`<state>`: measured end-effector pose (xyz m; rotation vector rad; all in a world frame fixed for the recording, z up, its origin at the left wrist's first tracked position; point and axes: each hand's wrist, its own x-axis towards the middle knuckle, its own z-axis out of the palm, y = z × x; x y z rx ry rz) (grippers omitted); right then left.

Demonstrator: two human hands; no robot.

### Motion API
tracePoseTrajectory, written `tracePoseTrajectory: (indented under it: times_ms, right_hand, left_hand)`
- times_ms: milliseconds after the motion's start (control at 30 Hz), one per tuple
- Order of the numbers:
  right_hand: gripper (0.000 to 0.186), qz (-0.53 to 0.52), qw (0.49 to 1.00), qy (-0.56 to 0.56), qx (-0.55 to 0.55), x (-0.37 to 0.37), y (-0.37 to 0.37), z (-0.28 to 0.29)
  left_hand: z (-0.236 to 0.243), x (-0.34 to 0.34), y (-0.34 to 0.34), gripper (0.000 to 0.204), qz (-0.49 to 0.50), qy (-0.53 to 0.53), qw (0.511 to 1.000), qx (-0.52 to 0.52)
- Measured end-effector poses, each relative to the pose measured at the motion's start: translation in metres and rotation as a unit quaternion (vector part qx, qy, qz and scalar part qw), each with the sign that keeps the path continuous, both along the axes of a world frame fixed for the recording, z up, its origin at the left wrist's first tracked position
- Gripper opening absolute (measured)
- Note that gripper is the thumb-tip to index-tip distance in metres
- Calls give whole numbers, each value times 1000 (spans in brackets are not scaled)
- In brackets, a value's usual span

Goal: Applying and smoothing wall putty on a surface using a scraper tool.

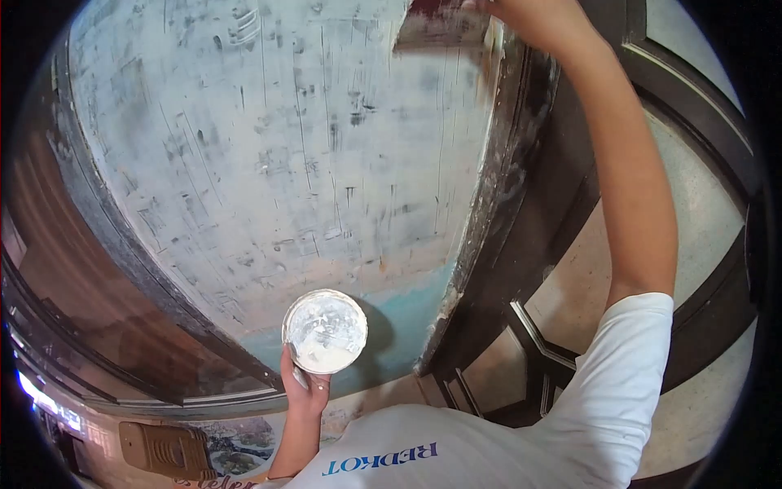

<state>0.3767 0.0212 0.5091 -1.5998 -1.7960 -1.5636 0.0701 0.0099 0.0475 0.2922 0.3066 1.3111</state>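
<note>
White shirt fabric (489, 456) fills the lower edge, nearest the lens; from it both of my forearms rise toward the wall panel (309, 163).

Left hand (305, 391): fingers curled up around the underside of a round tub of white filler (324, 332), which sits just in front of the panel's lower edge, above a strip of bare turquoise paint (407, 314). I judge the tub light to moderate in weight and stiff-walled; its contents are a soft, wet paste and the rim is smeared, so it is probably slick. Cupping it from below, as seen, looks like the securest hold, and it should stay level.

Right hand (529, 20): raised to the panel's upper right corner, closed on the handle end of a broad scraper blade (440, 28); the fingers themselves are cut off by the frame, so I cannot tell their exact wrap. I judge the blade thin, stiff and slightly springy, best gripped at the handle.

Panel: coated in streaked white filler, bordered by a dark frame (505, 212) at its right edge.
</note>
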Motion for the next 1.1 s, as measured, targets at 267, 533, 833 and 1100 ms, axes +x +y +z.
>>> tracePoseTrajectory:
  times_ms: [267, 533, 833, 1100]
  right_hand:
    - [22, 255, 966, -33, -20, 45, 13, -1]
    - [33, 365, 753, 530, -137, 54, 43, -125]
    - [30, 325, 734, 590, -84, 54, 50, -131]
    - [33, 207, 819, 535, -2, 60, 27, -122]
  left_hand:
    - [0, -4, -4, 53, 16, 5, 1000, 0]
    - [6, 4, -10, 53, 8, 14, 1000, -1]
    - [4, -2, -20, 52, 3, 16, 1000, -7]
    - [0, -20, -30, 52, -1, 10, 1000, -3]
